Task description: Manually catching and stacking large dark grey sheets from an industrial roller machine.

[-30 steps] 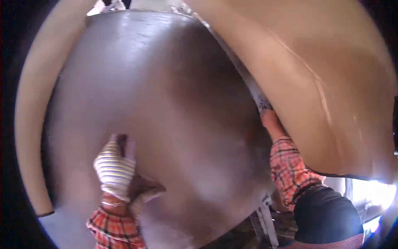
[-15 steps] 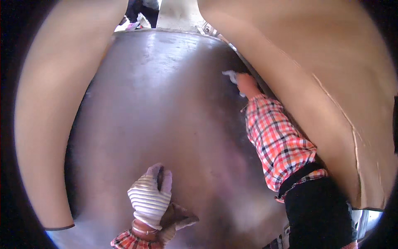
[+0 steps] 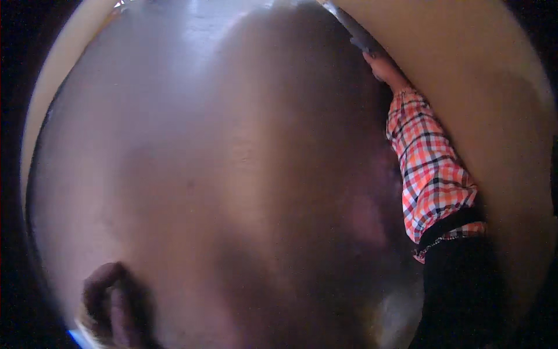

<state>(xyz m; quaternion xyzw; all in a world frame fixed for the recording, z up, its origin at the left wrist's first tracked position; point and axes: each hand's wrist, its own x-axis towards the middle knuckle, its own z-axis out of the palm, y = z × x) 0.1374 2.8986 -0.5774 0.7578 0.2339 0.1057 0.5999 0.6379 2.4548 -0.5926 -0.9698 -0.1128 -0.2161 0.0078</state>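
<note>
My right arm, in a red, white and black checked sleeve, stretches to the far right of a broad, shiny dark sheet (image 3: 250,174). My right hand (image 3: 381,67) is closed at the sheet's right edge, and a small pale grey rag-like piece (image 3: 361,44) shows at its fingers. What it is exactly is hard to make out. At the lower left, my gloved left hand (image 3: 103,285) is close to the sheet, dim and blurred. Its fingers are curved, the thumb apart from them, with nothing visible between. Whether it touches the sheet I cannot tell.
A large tan panel (image 3: 465,70) rises along the right side, right beside my right arm. A second tan panel (image 3: 61,64) borders the sheet on the left. Glare and dark blurred reflections lie over the sheet's surface.
The view has moved closer to the sheet. My left hand is now farther to the lower left and darker. My right hand has reached farther along the right edge, still with the rag-like piece.
</note>
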